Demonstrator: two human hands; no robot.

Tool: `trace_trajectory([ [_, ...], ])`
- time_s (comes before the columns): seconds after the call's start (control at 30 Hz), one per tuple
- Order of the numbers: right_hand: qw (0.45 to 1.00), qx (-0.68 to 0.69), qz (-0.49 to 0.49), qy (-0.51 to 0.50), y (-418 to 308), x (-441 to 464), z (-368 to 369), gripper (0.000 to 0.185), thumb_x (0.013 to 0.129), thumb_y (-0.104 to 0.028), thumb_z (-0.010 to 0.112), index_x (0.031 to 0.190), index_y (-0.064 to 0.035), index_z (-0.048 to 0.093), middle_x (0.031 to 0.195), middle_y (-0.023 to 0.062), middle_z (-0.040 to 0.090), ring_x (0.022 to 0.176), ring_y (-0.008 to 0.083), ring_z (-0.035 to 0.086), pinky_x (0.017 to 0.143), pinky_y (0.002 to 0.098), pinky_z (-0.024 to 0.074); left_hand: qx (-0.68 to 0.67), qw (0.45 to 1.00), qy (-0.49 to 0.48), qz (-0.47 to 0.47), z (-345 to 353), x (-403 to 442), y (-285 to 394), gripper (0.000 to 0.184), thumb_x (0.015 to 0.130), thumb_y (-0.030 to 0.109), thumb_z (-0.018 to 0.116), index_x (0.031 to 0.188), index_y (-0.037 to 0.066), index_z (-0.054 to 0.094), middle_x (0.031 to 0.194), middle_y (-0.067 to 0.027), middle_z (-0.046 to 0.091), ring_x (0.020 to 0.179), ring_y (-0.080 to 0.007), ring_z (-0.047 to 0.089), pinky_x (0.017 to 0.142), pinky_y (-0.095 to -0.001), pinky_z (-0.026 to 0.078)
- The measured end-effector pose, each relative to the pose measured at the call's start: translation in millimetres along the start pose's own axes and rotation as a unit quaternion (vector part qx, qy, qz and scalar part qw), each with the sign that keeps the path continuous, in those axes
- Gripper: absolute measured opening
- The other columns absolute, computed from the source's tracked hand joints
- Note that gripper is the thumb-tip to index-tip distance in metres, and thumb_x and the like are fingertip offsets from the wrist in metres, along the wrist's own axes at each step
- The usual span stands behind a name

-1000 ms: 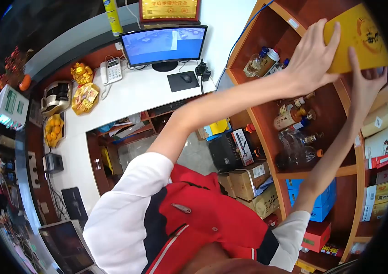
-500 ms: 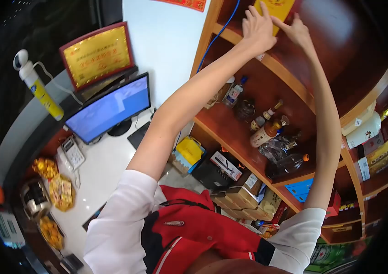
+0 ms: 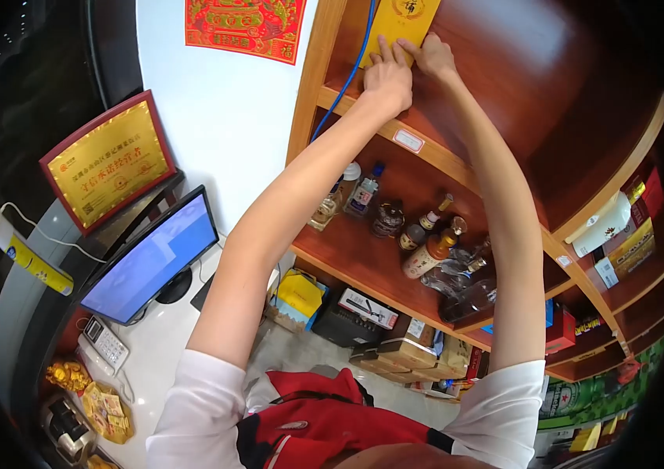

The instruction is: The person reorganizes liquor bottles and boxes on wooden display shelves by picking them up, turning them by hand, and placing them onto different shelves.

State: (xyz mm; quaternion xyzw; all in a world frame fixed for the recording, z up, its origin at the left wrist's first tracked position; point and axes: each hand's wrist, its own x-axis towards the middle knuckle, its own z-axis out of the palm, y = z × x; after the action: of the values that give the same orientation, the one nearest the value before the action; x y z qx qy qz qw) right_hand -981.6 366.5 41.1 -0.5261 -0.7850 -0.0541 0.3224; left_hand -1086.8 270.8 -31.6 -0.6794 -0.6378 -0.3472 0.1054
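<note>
A yellow box (image 3: pixel 402 27) with a round dark emblem stands on the upper wooden shelf at the top of the view, near the left side panel. My left hand (image 3: pixel 389 76) is against its lower front, fingers spread and pointing up. At the box's lower right edge is my right hand (image 3: pixel 433 56), its thumb and fingers closed on that edge. The box's upper end is cut off by the frame.
Bottles (image 3: pixel 429 256) stand on the shelf below my forearms. A blue cable (image 3: pixel 345 86) hangs by the shelf's left panel. A monitor (image 3: pixel 152 258), a phone (image 3: pixel 103 344) and a framed certificate (image 3: pixel 109 162) are at the left. Cartons (image 3: pixel 406 352) lie beneath the shelves.
The yellow box has gone from the far right onto the upper shelf, towards its left end, with both hands along. The view has turned towards the shelves and the wall.
</note>
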Motion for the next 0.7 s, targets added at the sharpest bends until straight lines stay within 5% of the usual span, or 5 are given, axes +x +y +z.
trace_trajectory([
  [0.23,0.999,-0.010,0.033,-0.026,-15.1,-48.2,-23.1,0.077,0.095,-0.061,0.063,0.121,0.0116,0.067,0.124,0.0339,0.067,0.120,0.0463,0.064,0.103,0.0505,0.0505,-0.011,1.000,0.005,0.013,-6.4,-2.0,-3.7,0.091,0.090,0.024,0.073,0.159,-0.008,0.022,0.165,-0.0371,0.018,0.142,-0.0480,0.044,0.115,-0.0484,0.044],
  [0.4,0.986,0.057,-0.135,0.085,-25.6,-202.7,-102.2,0.044,0.100,-0.031,0.065,0.122,0.0067,0.062,0.113,0.0291,0.069,0.111,0.0464,0.066,0.093,0.0474,0.0524,-0.050,0.993,0.104,0.037,-16.0,-11.0,-0.4,0.062,0.091,0.018,0.069,0.142,-0.007,0.046,0.155,-0.0440,0.030,0.131,-0.0543,0.052,0.109,-0.0542,0.048],
  [0.47,0.963,0.104,-0.203,0.142,-16.5,-283.3,-137.9,0.024,0.101,-0.016,0.062,0.116,0.0027,0.062,0.111,0.0243,0.069,0.106,0.0446,0.066,0.090,0.0470,0.0518,-0.070,0.990,0.113,0.036,-38.0,-33.7,12.1,0.049,0.093,0.017,0.066,0.136,-0.005,0.054,0.152,-0.0405,0.039,0.130,-0.0520,0.053,0.109,-0.0531,0.048],
  [0.57,0.967,0.116,-0.143,0.179,20.2,-415.3,-180.3,0.022,0.087,0.012,0.051,0.104,0.0023,0.061,0.098,0.0184,0.064,0.090,0.0342,0.064,0.081,0.0374,0.0517,-0.170,0.917,0.332,0.141,-40.6,-84.4,46.4,0.032,0.094,0.009,0.060,0.124,-0.003,0.063,0.137,-0.0281,0.056,0.123,-0.0437,0.058,0.104,-0.0486,0.049],
  [0.7,0.959,0.125,-0.039,0.250,134.6,-577.9,-179.7,0.017,0.074,0.017,0.048,0.071,0.0014,0.054,0.087,0.0159,0.065,0.084,0.0267,0.064,0.074,0.0336,0.0497,-0.338,0.884,0.292,0.137,-54.5,-221.0,136.2,0.034,0.084,-0.006,0.059,0.117,0.002,0.063,0.117,-0.0175,0.061,0.107,-0.0379,0.063,0.090,-0.0456,0.052],
])
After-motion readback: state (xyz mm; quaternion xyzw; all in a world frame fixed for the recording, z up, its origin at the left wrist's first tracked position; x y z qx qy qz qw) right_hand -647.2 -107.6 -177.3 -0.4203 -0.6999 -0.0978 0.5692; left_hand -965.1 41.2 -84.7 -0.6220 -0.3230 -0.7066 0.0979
